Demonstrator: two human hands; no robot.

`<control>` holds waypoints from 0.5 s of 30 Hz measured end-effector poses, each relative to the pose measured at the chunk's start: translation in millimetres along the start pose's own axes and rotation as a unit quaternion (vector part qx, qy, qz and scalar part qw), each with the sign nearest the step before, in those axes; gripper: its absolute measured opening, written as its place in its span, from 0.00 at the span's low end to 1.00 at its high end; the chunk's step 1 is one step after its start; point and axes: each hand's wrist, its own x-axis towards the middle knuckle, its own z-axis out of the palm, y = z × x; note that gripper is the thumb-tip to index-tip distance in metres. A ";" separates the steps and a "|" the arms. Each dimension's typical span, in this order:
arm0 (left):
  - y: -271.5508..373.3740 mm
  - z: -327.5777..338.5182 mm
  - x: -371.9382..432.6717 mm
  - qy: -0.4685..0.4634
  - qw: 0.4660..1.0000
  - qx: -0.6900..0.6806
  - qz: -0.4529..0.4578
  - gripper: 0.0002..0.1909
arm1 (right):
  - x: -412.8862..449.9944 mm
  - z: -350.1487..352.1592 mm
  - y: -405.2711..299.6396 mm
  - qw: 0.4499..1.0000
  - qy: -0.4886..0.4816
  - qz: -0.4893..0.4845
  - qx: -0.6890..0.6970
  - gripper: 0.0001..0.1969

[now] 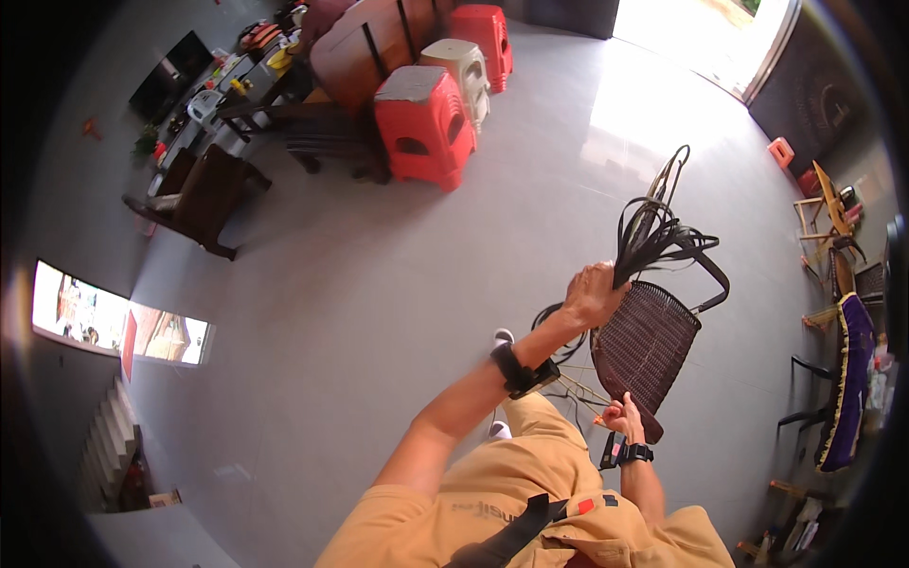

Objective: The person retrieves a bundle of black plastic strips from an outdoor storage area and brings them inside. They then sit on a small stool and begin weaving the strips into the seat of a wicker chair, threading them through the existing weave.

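Note:
My left hand [595,295] is closed around a bundle of dark, flat strips [657,234], which fan out in loops above it. Just below this bundle is a dark brown woven piece [650,344], like a basket or bag, with a curved strap [717,277] at its far corner. My right hand [625,417] grips its near, pointed end, the thumb lying against the rim. Thin pale sticks or cords [582,389] with orange ends show between my forearms. More dark strips hang behind my left wrist. The palm side of my left hand is hidden.
Red stacked plastic stools [426,128] and a white stool [458,60] stand beside wooden furniture at upper left. A dark wooden chair [206,199] is farther left. Along the right wall are small folding furniture and a purple cloth [856,383]. A bright doorway [699,35] lies ahead.

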 end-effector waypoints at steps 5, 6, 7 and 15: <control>-20.1 -30.1 90.2 -0.087 0.995 0.025 -0.032 0.14 | 17.2 77.0 13.5 0.989 -0.072 0.075 0.102 0.22; -29.9 -32.2 109.4 -0.097 0.993 0.054 -0.026 0.13 | 21.0 95.8 17.1 0.983 -0.092 0.088 0.134 0.22; -38.7 -34.8 127.1 -0.111 0.990 0.083 -0.023 0.12 | 26.6 110.8 20.9 0.974 -0.110 0.102 0.167 0.22; -81.1 -41.2 252.3 -0.255 0.966 0.028 -0.011 0.15 | 30.8 226.3 43.7 0.955 -0.094 0.055 0.276 0.22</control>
